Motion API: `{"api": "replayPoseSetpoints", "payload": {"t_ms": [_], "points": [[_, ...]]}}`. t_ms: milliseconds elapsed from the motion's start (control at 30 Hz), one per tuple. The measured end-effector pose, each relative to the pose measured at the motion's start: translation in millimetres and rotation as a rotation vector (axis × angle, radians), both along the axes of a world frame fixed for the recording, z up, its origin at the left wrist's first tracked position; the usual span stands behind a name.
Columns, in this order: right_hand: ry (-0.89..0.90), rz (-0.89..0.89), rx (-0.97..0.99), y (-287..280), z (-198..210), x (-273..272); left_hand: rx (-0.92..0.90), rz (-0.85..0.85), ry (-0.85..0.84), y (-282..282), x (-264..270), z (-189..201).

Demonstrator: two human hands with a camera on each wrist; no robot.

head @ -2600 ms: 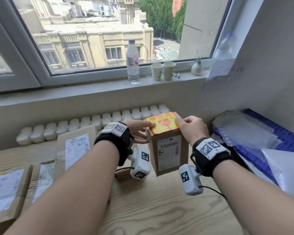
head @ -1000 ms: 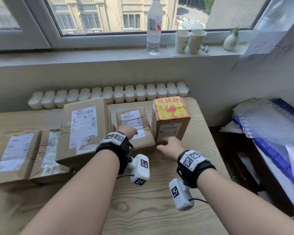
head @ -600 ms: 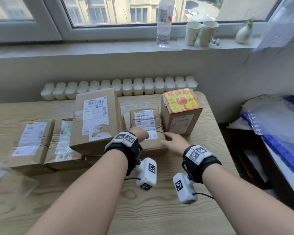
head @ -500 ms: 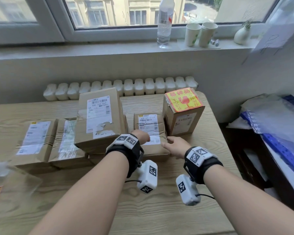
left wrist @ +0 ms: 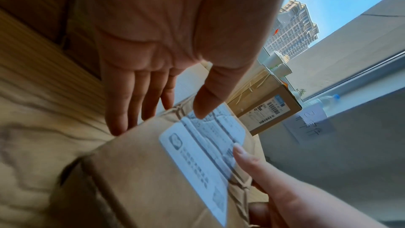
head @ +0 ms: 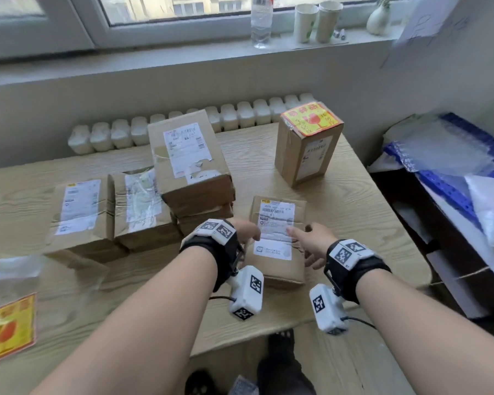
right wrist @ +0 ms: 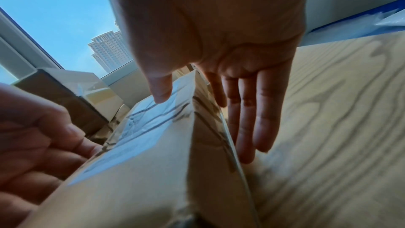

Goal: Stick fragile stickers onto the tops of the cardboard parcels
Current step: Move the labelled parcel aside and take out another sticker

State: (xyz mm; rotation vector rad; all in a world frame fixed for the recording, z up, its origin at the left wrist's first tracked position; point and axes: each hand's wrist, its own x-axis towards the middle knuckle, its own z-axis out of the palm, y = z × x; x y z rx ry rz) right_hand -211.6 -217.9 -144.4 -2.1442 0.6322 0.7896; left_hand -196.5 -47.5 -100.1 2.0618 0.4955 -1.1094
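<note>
I had both hands on the small flat parcel (head: pixel 277 238) near the table's (head: pixel 354 212) front edge. My left hand (head: pixel 244 229) lay against its 9 o'clock side, fingers (left wrist: pixel 122 103) straight along the side, thumb on the white label (head: pixel 275 233); nothing clenched. My right hand (head: pixel 311 240) flanked the 3 o'clock side the same way, fingers (right wrist: pixel 252 113) straight, thumb on the label. At 1 o'clock stood the upright parcel (head: pixel 308 146), already carrying a fragile sticker (head: pixel 311 118) on top. At 10 o'clock sat the parcel stack (head: pixel 188 163). A loose sticker sheet (head: pixel 9 326) lay at 8 o'clock.
</note>
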Motion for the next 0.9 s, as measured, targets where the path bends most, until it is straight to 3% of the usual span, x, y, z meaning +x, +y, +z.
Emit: {"api": "replayPoseSetpoints", "payload": {"t_ms": [167,300,500,900], "points": [[0.088,0.017,-0.008,14,-4,-38,-0.048,-0.066,0.151,26,-30,3],[0.104,0.061,0.021,27,4,-61,-0.056,-0.079,0.173,48,-45,-5],[0.028,0.121,0.070,57,26,-77,-0.105,-0.111,0.085,87,-58,6],[-0.162,0.312,0.082,125,58,-74,-0.131,0.070,-0.051,168,-79,41]]}}
